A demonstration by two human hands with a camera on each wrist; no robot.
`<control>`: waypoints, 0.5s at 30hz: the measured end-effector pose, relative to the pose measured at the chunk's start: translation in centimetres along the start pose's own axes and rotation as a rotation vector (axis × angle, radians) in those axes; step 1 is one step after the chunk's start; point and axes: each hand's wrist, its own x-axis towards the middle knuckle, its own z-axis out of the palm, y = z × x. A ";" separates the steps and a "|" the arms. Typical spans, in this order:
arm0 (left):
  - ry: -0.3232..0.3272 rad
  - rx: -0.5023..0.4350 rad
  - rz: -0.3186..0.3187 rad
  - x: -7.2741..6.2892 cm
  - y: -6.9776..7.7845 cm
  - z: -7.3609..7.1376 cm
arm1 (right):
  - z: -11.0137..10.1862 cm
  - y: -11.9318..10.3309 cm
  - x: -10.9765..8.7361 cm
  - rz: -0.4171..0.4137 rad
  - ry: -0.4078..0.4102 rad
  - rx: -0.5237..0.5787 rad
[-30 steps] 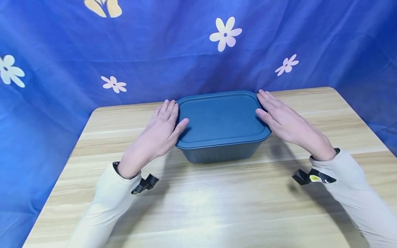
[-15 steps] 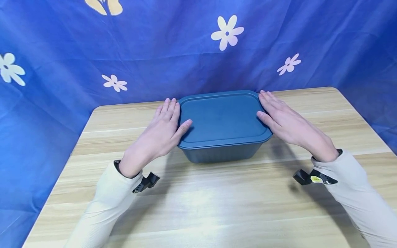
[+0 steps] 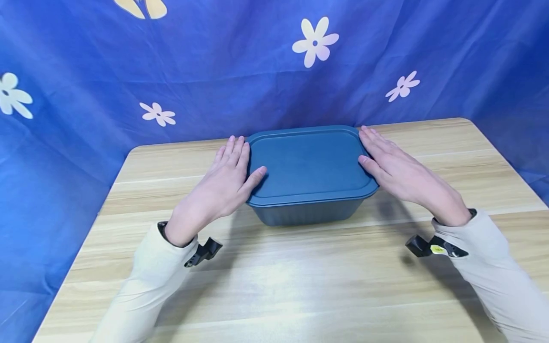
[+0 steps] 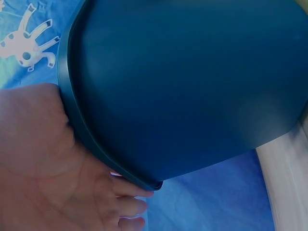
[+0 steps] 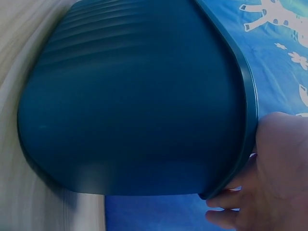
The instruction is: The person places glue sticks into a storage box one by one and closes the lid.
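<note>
A dark blue rectangular storage box stands on the table, covered by a flat lid of the same colour. My left hand lies along the lid's left edge, fingers straight and thumb reaching over the rim. At the right edge, my right hand rests in the same way with extended fingers. In the left wrist view the palm touches the lid's rim from the side. The right wrist view shows the other palm against the opposite rim. What the box holds is hidden under the lid.
The light wood table extends in front of the box and to both sides. Behind it hangs a blue cloth with white flowers, close to the table's back edge. A small black camera sits on each wrist.
Both hands stay on the lid's two ends. The box and hands appear shifted very slightly to the right in the head view, while the backdrop flowers sit a little higher.
</note>
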 end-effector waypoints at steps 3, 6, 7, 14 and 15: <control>0.000 0.001 0.001 0.0 0.1 -0.2 | -0.3 -0.2 -0.1 0.010 -0.006 -0.004; 0.001 0.010 0.003 -0.1 0.2 -0.4 | -0.4 -0.3 -0.1 0.016 -0.013 -0.008; 0.000 0.013 0.004 -0.1 0.3 -0.4 | -0.4 -0.3 -0.1 0.018 -0.015 -0.010; 0.001 0.013 0.006 -0.3 0.4 -0.4 | 0.0 -0.4 0.1 0.021 0.002 0.004; 0.002 0.011 0.005 -0.2 0.4 -0.3 | 0.1 -0.4 0.1 0.022 0.006 0.011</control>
